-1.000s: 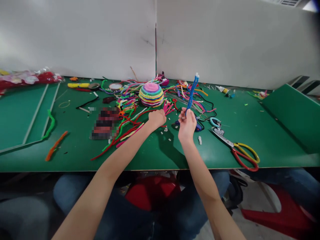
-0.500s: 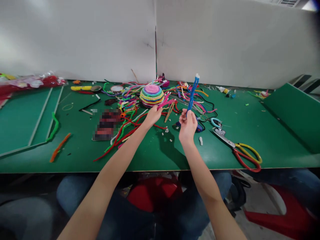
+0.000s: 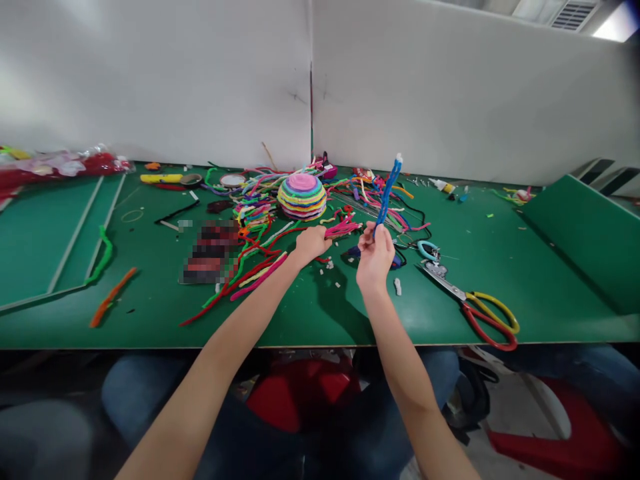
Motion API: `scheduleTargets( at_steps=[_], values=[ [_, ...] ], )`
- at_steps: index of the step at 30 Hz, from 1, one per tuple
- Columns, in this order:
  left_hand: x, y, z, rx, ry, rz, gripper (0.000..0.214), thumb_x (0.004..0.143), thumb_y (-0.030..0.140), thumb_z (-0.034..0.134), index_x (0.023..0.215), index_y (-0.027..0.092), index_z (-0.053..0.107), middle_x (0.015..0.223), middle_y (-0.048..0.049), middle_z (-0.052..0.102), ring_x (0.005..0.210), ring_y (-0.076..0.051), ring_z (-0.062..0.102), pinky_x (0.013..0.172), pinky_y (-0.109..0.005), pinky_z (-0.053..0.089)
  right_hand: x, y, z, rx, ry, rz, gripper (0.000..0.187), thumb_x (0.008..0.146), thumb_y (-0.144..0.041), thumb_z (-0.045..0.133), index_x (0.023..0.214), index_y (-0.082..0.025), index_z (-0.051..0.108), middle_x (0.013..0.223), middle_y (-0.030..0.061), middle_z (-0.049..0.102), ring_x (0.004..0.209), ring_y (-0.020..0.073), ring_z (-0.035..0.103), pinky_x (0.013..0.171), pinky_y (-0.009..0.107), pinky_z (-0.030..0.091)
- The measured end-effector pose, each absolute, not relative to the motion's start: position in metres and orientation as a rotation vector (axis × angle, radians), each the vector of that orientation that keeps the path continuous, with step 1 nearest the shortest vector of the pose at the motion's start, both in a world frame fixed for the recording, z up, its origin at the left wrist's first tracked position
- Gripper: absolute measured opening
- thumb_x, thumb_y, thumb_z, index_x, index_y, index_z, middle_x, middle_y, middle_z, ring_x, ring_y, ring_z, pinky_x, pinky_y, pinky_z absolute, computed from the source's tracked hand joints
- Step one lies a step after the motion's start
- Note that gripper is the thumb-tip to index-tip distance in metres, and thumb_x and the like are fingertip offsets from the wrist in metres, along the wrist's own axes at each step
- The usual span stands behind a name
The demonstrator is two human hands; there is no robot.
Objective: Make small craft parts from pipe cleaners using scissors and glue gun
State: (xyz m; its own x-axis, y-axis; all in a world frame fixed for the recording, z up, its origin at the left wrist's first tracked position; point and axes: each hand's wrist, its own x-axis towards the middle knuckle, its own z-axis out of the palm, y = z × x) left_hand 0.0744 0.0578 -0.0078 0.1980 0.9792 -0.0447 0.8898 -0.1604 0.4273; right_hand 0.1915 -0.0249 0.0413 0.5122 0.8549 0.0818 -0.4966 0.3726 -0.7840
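Note:
My left hand point(image 3: 312, 245) is closed on a small bunch of pink pipe cleaners point(image 3: 344, 229), whose ends stick out to the right. In my right hand point(image 3: 375, 259), blue pipe cleaners point(image 3: 389, 187) with whitish tips stand almost upright, pinched near their lower ends. Behind my left hand sits a dome point(image 3: 302, 198) ringed in coloured stripes with a pink top. Loose pipe cleaners in many colours point(image 3: 256, 207) spread around it, mostly to its left. Red pipe cleaners point(image 3: 220, 300) trail toward the front edge.
Large scissors point(image 3: 480, 310) with red and yellow handles lie at the right, beside small light-blue-handled snippers point(image 3: 429, 251). A white-and-yellow bottle point(image 3: 442, 186) lies farther back. An orange pipe cleaner point(image 3: 114, 297) rests at the left. White panels point(image 3: 450, 93) rise behind the green table point(image 3: 500, 253).
My left hand has come down and slightly nearer, away from the striped dome, with the pink pipe cleaners now pointing right toward my right hand. My right hand has stayed nearly still with the blue ones.

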Motion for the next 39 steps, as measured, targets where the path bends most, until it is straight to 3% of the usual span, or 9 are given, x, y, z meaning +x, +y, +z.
scheduleTargets(
  at_steps=[10,18,22,25,32,35,37,39],
  values=[
    [0.049,0.059,0.011,1.967,1.514,0.647,0.034,0.083,0.032,0.047,0.109,0.017,0.063,0.100,-0.0034,0.069,0.092,-0.021,0.063,0.079,-0.026,0.047,0.194,-0.024,0.038,-0.839,-0.584,0.903,0.024,0.072,-0.043,0.058,0.073,-0.020,0.063,0.064,-0.0026,0.057,0.052,0.0066,0.043,0.047,0.021,0.032],
    [0.039,0.053,0.001,2.042,1.829,0.583,0.031,0.085,0.024,0.044,0.111,0.012,0.054,0.113,-0.0211,0.060,0.107,-0.034,0.057,0.089,-0.042,0.041,0.193,-0.022,0.035,-0.824,-0.596,0.922,0.022,0.072,-0.041,0.059,0.073,-0.019,0.064,0.062,-0.0036,0.055,0.051,0.0055,0.042,0.046,0.021,0.031],
    [0.034,0.059,0.000,2.017,1.716,0.542,0.035,0.091,0.034,0.035,0.116,0.014,0.050,0.105,-0.0157,0.065,0.100,-0.027,0.061,0.085,-0.033,0.044,0.192,-0.021,0.033,-0.789,-0.608,0.931,0.019,0.073,-0.038,0.059,0.073,-0.020,0.065,0.061,-0.0042,0.055,0.051,0.0054,0.044,0.047,0.021,0.031],
    [0.030,0.061,0.000,2.026,1.596,0.576,0.043,0.088,0.040,0.042,0.121,0.013,0.047,0.105,-0.0146,0.065,0.100,-0.027,0.061,0.084,-0.032,0.044,0.192,-0.021,0.032,-0.825,-0.635,0.925,0.021,0.075,-0.040,0.058,0.074,-0.020,0.064,0.063,-0.0041,0.056,0.052,0.0059,0.045,0.048,0.021,0.032],
    [0.040,0.054,-0.002,1.860,1.272,0.764,0.041,0.079,0.019,0.052,0.120,0.012,0.048,0.077,-0.0046,0.069,0.085,-0.020,0.062,0.083,-0.030,0.043,0.190,-0.020,0.031,-0.852,-0.687,0.920,0.022,0.074,-0.042,0.060,0.073,-0.020,0.063,0.063,-0.0042,0.055,0.051,0.0055,0.044,0.046,0.020,0.032],
    [0.041,0.052,0.004,1.517,1.213,0.905,0.033,0.078,0.015,0.054,0.111,0.014,0.051,0.068,-0.0009,0.064,0.062,-0.012,0.056,0.066,-0.025,0.044,0.189,-0.020,0.030,-0.887,-0.699,0.914,0.024,0.074,-0.044,0.060,0.074,-0.020,0.063,0.063,-0.0040,0.055,0.051,0.0056,0.043,0.046,0.020,0.032],
    [0.038,0.051,0.012,1.229,1.063,0.976,0.020,0.079,0.013,0.053,0.098,0.015,0.053,0.064,0.0018,0.059,0.045,-0.006,0.042,0.049,-0.019,0.035,0.189,-0.020,0.030,-0.886,-0.699,0.910,0.025,0.073,-0.044,0.060,0.074,-0.020,0.063,0.064,-0.0041,0.055,0.051,0.0054,0.042,0.046,0.020,0.031],
    [0.032,0.050,0.020,0.984,0.869,1.073,0.005,0.080,0.012,0.053,0.084,0.015,0.052,0.064,0.0028,0.055,0.041,-0.002,0.034,0.041,-0.015,0.026,0.189,-0.020,0.030,-0.874,-0.707,0.901,0.024,0.073,-0.044,0.060,0.076,-0.020,0.063,0.063,-0.0049,0.053,0.051,0.0049,0.042,0.046,0.020,0.030]
  ],
)
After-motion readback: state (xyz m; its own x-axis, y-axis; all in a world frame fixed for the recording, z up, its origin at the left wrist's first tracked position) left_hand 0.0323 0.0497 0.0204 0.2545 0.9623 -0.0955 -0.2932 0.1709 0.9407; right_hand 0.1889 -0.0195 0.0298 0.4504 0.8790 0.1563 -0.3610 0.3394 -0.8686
